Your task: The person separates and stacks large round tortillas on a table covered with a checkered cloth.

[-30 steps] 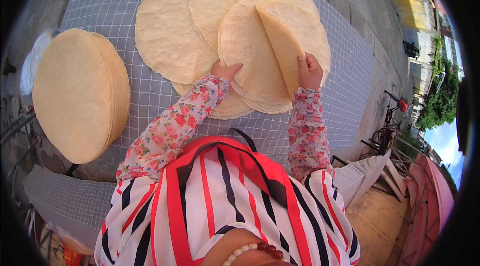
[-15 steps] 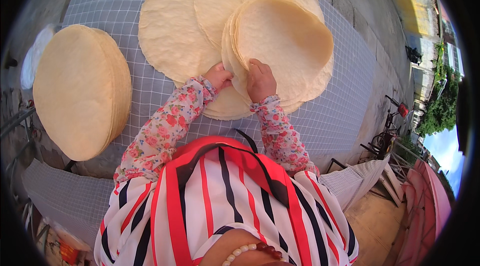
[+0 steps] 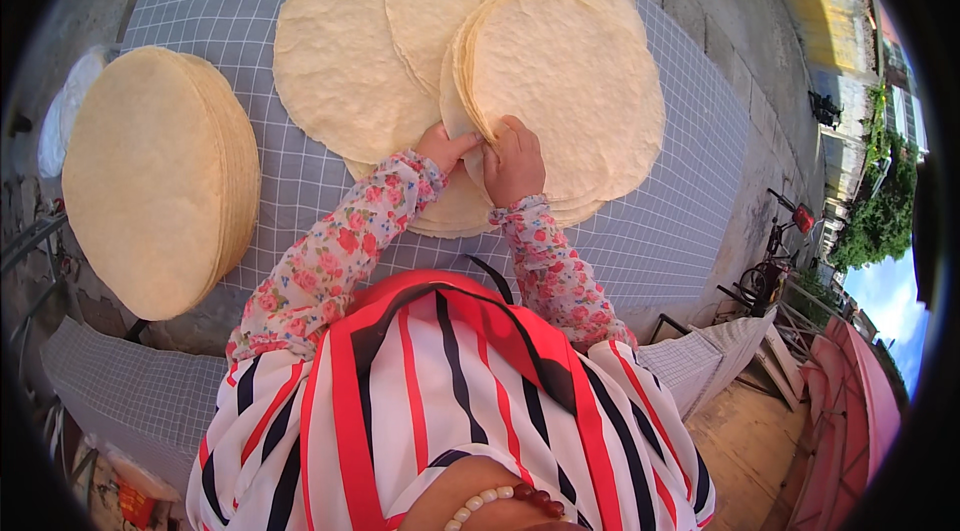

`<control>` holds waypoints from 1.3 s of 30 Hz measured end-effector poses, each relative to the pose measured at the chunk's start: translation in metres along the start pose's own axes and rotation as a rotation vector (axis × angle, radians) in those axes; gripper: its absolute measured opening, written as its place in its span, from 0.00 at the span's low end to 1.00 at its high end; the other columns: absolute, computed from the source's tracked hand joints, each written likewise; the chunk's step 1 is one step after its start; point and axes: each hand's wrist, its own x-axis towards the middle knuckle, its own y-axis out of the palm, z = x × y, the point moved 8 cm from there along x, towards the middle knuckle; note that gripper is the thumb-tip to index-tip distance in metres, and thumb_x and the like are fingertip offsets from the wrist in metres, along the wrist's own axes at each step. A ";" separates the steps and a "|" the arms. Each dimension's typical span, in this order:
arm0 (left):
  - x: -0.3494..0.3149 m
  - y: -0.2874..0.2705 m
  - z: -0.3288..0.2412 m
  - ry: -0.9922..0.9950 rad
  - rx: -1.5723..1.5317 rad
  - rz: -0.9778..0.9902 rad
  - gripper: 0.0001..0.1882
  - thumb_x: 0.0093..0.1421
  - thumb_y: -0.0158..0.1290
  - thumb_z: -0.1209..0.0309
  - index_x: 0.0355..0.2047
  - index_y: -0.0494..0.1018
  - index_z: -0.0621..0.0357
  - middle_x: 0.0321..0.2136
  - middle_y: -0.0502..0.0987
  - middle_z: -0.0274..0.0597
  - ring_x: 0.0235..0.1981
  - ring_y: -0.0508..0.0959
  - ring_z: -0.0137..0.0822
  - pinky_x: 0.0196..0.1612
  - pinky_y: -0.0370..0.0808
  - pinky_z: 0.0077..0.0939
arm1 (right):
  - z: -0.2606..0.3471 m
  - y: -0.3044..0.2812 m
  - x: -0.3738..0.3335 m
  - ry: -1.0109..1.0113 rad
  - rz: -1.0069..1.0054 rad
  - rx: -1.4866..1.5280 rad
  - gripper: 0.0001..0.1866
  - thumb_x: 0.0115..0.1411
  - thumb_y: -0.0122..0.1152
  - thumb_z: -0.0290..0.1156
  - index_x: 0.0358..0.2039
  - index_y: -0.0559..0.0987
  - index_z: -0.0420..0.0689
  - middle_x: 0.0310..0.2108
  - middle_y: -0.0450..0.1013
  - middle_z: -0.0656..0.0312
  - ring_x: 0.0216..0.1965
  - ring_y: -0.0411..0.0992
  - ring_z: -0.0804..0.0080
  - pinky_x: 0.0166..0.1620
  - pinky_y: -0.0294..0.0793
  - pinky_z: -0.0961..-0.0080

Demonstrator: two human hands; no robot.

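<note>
Head view: a table (image 3: pixel 690 231) under grey checked cloth takes up most of the space before me, and large, pale round sheets (image 3: pixel 340 81) overlap across it. To the left stands a thick stack (image 3: pixel 140 181) of the same kind, its side showing many layers. Over the right part of the spread, nearest my hands, lies a smaller front pile (image 3: pixel 570 91), its layers stepping out along the left edge. A second ago its upper part was folded over, with my right hand out at the right; then it curled upward, and now the top lies flat and my right hand has come across to the left one. I judge that the layers are now being held at one edge, though they are not lined up evenly. A whitish plastic bag (image 3: pixel 70 116) sits just beyond the stack. My right hand (image 3: pixel 517 161) pinches the left edge of the front pile between thumb and fingers. My left hand (image 3: pixel 445 148) is close beside it, thumb toward that edge; whether its fingers grip a layer, I cannot tell.
</note>
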 end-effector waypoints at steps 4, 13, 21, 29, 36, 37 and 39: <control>0.002 -0.006 0.005 -0.098 0.062 -0.088 0.20 0.62 0.53 0.64 0.50 0.69 0.63 0.41 0.78 0.45 0.38 0.81 0.38 0.35 0.81 0.30 | -0.075 -0.038 0.023 0.243 0.043 0.292 0.12 0.59 0.56 0.27 0.44 0.78 0.41 0.33 0.76 0.54 0.34 0.76 0.60 0.40 0.74 0.70; 0.016 -0.021 0.025 -0.159 -0.209 0.025 0.25 0.65 0.39 0.59 0.56 0.63 0.62 0.48 0.75 0.49 0.45 0.78 0.44 0.44 0.80 0.39 | 0.012 -0.190 0.076 -0.161 -0.015 -0.109 0.06 0.53 0.59 0.19 0.33 0.75 0.39 0.47 0.75 0.53 0.38 0.76 0.58 0.38 0.76 0.72; 0.017 -0.019 0.024 -0.156 -0.049 -0.021 0.22 0.64 0.39 0.55 0.46 0.72 0.56 0.36 0.78 0.41 0.32 0.80 0.33 0.27 0.79 0.26 | 0.017 0.013 -0.019 -0.157 0.222 -0.123 0.09 0.46 0.56 0.22 0.31 0.74 0.41 0.51 0.71 0.57 0.41 0.72 0.58 0.37 0.76 0.66; 0.024 -0.033 0.038 -0.141 -0.022 -0.011 0.23 0.64 0.37 0.55 0.47 0.72 0.57 0.38 0.79 0.42 0.34 0.80 0.33 0.30 0.80 0.28 | 0.031 0.006 -0.028 -0.146 0.205 -0.097 0.13 0.47 0.60 0.24 0.35 0.73 0.38 0.53 0.69 0.51 0.45 0.70 0.52 0.44 0.74 0.63; -0.002 0.002 0.010 -0.188 -0.200 0.210 0.23 0.67 0.38 0.55 0.53 0.68 0.55 0.48 0.75 0.42 0.46 0.77 0.35 0.45 0.78 0.33 | 0.004 0.011 -0.037 -0.092 0.139 0.002 0.18 0.49 0.63 0.25 0.42 0.73 0.37 0.52 0.69 0.51 0.47 0.69 0.51 0.48 0.73 0.63; -0.004 0.002 0.009 -0.175 -0.212 0.221 0.23 0.67 0.39 0.54 0.54 0.68 0.53 0.49 0.75 0.41 0.47 0.76 0.35 0.46 0.77 0.34 | -0.009 0.008 -0.035 -0.030 0.150 0.124 0.18 0.51 0.62 0.24 0.44 0.74 0.37 0.51 0.70 0.51 0.47 0.70 0.53 0.48 0.73 0.65; -0.003 0.004 0.011 -0.177 -0.200 0.215 0.22 0.67 0.41 0.54 0.55 0.67 0.51 0.49 0.74 0.41 0.47 0.76 0.35 0.46 0.77 0.35 | -0.042 -0.005 -0.030 0.097 0.167 0.363 0.17 0.55 0.60 0.23 0.46 0.75 0.36 0.48 0.73 0.52 0.46 0.72 0.57 0.49 0.72 0.68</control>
